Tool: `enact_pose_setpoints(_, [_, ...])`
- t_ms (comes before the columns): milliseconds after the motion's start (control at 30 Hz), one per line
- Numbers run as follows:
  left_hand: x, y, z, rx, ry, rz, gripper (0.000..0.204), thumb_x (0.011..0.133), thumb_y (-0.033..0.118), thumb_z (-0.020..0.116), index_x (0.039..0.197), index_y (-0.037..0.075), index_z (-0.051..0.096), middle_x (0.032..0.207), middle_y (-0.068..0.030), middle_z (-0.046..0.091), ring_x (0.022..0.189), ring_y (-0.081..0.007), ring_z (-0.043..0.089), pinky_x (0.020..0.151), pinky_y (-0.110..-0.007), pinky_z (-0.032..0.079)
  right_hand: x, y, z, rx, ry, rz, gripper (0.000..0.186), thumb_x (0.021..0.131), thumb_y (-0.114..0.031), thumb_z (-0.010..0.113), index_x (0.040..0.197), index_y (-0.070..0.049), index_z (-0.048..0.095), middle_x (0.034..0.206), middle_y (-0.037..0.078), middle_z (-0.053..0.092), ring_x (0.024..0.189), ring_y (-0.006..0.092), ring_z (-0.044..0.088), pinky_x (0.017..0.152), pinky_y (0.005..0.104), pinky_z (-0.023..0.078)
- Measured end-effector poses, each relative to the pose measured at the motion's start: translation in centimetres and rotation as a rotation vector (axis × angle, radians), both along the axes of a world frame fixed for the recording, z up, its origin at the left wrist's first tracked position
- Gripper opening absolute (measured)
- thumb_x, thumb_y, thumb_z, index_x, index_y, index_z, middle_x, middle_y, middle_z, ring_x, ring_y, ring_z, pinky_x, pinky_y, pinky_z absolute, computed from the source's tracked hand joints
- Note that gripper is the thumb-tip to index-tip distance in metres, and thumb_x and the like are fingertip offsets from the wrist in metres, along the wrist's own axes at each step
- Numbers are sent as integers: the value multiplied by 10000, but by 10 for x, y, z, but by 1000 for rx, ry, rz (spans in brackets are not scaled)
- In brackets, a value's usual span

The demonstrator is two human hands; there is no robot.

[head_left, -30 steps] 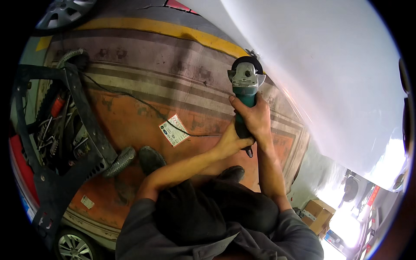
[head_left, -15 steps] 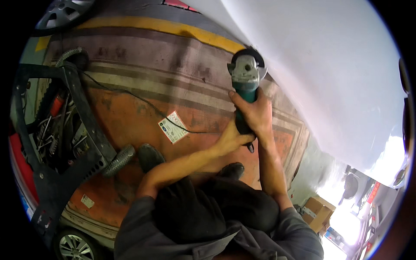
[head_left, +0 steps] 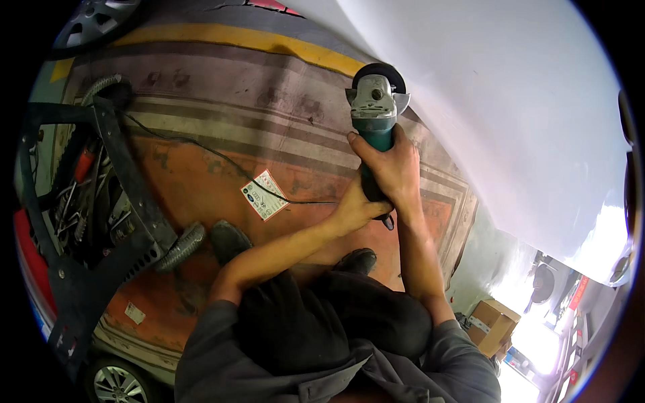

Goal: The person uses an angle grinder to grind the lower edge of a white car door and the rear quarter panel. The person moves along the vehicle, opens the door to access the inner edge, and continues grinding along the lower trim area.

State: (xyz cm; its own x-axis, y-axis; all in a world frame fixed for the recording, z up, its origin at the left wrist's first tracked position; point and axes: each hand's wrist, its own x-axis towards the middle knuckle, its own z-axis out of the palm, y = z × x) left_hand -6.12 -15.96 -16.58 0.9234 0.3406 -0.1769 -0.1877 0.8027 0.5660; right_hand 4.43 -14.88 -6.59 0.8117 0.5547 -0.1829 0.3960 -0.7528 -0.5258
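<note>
Both my hands are closed on a green-and-grey angle grinder (head_left: 374, 121) with a dark disc at its far end. My right hand (head_left: 398, 164) wraps the body just behind the metal head, its thumb on the left side. Around the rear of the handle my left hand (head_left: 356, 205) is gripped, its fingers partly hidden. The disc (head_left: 381, 70) is by the lower edge of a pale, glossy vehicle panel (head_left: 484, 101); whether they touch, I cannot tell. From the handle end a thin black cord (head_left: 222, 156) runs left across the floor.
A black metal frame (head_left: 127, 181) stands at the left, with assorted hand tools (head_left: 84, 195) in it. A worn orange-and-striped mat (head_left: 201, 221) covers the floor, with a printed card (head_left: 265, 195) lying on it. Near the lower right is a cardboard box (head_left: 496, 326).
The angle grinder and both hands have shifted slightly up and left in the picture. The whole view has moved a little left too. My grip looks the same.
</note>
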Motion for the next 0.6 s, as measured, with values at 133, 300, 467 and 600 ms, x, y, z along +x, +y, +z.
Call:
enact_pose_setpoints(133, [2,-6,-8,6,-30,56,733,846,102,848,1451,4,446,1150,-91,668,986,-173,706,800,-339,611,4,-2,-10,-4,28,12,648,810,-502,878,1094,62,730,901,222,784,889,356,787,853,456,588])
enact_pose_setpoints(300, [3,-12,-19,46,-28,13,741,862,12,780,1478,-5,367,1142,-135,652,902,-186,730,704,-342,641,6,-3,-11,-47,20,2,635,809,-489,879,1097,58,733,908,225,784,878,351,787,851,453,590])
enact_pose_setpoints(467, [3,-4,-6,26,-7,38,761,843,121,848,1473,1,439,1201,-90,658,1049,-170,687,820,-338,603,2,3,-3,-8,47,-7,626,803,-487,882,1093,48,738,914,217,787,882,346,785,852,449,589])
enact_pose_setpoints(600, [-2,-11,-18,-44,14,-91,809,819,182,903,1471,8,456,1266,-81,644,1129,-167,663,878,-346,592,5,-9,-16,-42,75,-31,630,804,-483,882,1111,48,739,928,218,789,905,353,785,865,463,585])
